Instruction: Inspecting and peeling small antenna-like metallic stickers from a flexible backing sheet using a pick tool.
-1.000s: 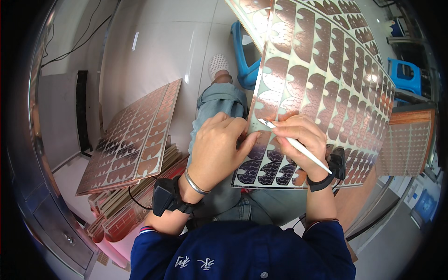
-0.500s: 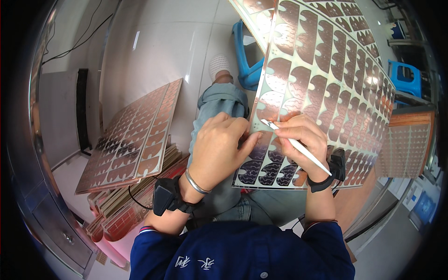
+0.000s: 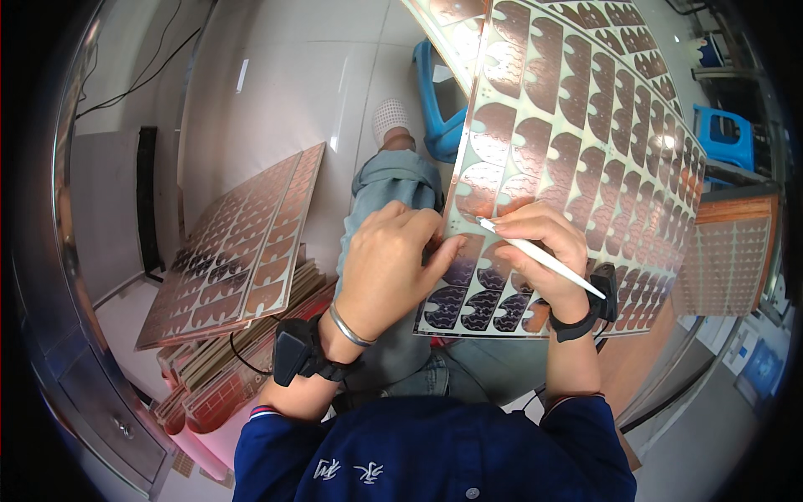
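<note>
A large circuit-board panel (image 3: 577,180) with rows of copper-coloured rounded shapes leans across my lap, to the right of centre. At its left edge is my left hand (image 3: 397,247), its thumb on the face and its fingertips hidden behind the edge, gripping the panel. My right hand (image 3: 544,243) is over the panel, closed in a pen-like pinch around a slim white pen-shaped tool (image 3: 556,266). The tool's narrow tip is close to the panel's face near the left edge; whether it touches I cannot tell.
Another copper-patterned panel (image 3: 242,243) leans at the left above a stack of boards (image 3: 217,360). Blue plastic stools (image 3: 439,105) stand ahead and at the far right. A metal cabinet (image 3: 100,402) borders the left, and a wood-framed patterned panel (image 3: 728,259) stands at the right.
The white tool's tip has shifted slightly right along the panel, and its handle lies a little flatter with my right hand. The panel has moved slightly left. My left hand keeps its grip.
</note>
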Demonstrator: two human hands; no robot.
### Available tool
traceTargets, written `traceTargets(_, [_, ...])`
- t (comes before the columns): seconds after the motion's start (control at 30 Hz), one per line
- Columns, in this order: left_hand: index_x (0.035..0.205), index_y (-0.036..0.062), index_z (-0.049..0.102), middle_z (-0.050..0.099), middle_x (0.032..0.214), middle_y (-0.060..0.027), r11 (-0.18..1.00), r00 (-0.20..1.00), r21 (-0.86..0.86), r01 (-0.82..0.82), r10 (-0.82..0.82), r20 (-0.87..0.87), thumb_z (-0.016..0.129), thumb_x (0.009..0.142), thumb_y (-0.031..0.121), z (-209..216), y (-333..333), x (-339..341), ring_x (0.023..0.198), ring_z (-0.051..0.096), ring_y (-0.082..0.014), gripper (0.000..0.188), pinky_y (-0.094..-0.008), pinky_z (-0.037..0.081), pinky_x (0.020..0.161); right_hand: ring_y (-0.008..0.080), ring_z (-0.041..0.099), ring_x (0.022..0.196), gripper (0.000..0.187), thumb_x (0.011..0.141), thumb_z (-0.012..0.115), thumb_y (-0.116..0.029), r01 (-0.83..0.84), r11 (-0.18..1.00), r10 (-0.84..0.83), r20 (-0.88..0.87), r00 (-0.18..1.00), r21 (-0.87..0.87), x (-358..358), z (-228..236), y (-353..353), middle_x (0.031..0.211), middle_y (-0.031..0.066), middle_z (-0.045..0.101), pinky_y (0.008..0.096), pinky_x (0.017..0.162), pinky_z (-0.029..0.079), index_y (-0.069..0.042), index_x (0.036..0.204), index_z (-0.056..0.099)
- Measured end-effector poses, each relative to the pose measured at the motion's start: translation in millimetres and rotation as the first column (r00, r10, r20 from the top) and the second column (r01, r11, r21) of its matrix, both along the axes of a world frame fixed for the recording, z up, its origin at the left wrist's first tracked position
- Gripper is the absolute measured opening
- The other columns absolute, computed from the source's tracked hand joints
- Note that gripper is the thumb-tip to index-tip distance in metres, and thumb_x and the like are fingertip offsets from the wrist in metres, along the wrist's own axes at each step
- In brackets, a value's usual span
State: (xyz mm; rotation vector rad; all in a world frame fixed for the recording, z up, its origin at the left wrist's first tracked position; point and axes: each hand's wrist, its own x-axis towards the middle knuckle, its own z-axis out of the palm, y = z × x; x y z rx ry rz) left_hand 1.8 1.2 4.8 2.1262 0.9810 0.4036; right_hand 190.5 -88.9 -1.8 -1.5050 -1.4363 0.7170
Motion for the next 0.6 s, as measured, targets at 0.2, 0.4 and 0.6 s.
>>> traceTargets(0.2, [0.07,0.0059,0.059,0.055,0.062,-0.007,1.0,1.0,0.022,0.006,-0.006,0.006,0.074,0.076,0.023,-6,-1,-1,0.064,0.054,-0.0267,0.023,-0.0381,0.042,0.059,0.0204,0.066,0.079,0.015,0.072,0.072,0.002,0.042,0.995,-0.047,-0.058,0.997,-0.094,-2,-1,3,0.085,0.0103,0.068,0.033,0.075,0.052,-0.003,0.084,0.066])
traceTargets(0.4, [0.071,0.0065,0.06,0.053,0.06,-0.0072,0.999,1.0,0.033,0.002,-0.003,0.023,0.076,0.074,0.025,-8,-1,-1,0.061,0.054,-0.0264,0.025,-0.0377,0.041,0.055,0.0214,0.067,0.072,0.016,0.069,0.072,0.002,0.018,1.0,-0.018,-0.007,1.0,0.024,-4,-6,14,0.078,0.0089,0.068,0.0354,0.079,0.053,-0.004,0.078,0.061])
traceTargets(0.6, [0.069,0.0057,0.058,0.058,0.063,-0.0068,1.0,1.0,-0.003,0.013,-0.013,-0.012,0.073,0.077,0.02,-3,0,-1,0.066,0.055,-0.0272,0.022,-0.0385,0.043,0.062,0.0213,0.068,0.07,0.016,0.069,0.073,0.001,0.013,0.999,-0.014,0.044,0.999,0.042,-5,-3,15,0.074,0.008,0.068,0.0392,0.082,0.054,-0.005,0.075,0.06])
